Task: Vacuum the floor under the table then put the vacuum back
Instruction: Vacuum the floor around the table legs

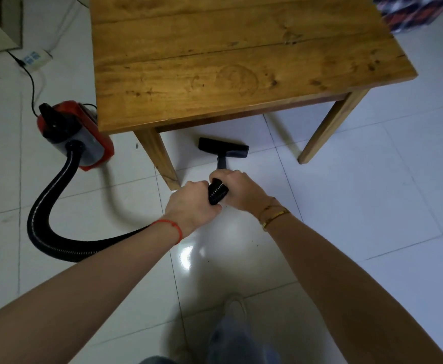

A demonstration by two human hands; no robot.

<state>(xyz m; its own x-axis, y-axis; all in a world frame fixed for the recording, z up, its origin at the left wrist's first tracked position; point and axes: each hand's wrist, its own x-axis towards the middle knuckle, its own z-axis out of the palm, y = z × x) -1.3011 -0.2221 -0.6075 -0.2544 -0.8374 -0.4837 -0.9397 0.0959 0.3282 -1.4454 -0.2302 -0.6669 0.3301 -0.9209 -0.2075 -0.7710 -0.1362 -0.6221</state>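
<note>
Vacuum (78,135): red-and-grey canister, black ribbed hose (46,206).

The white tiled floor (372,206) carries a wooden table (228,61) at twelve o'clock, standing on its legs. At nine o'clock a red canister vacuum (83,135) sits on the tiles beside the table's near-left leg. Its black floor nozzle (223,147) lies on the tiles just below the table's near edge. A white power strip (35,59) lies at ten o'clock.
</note>
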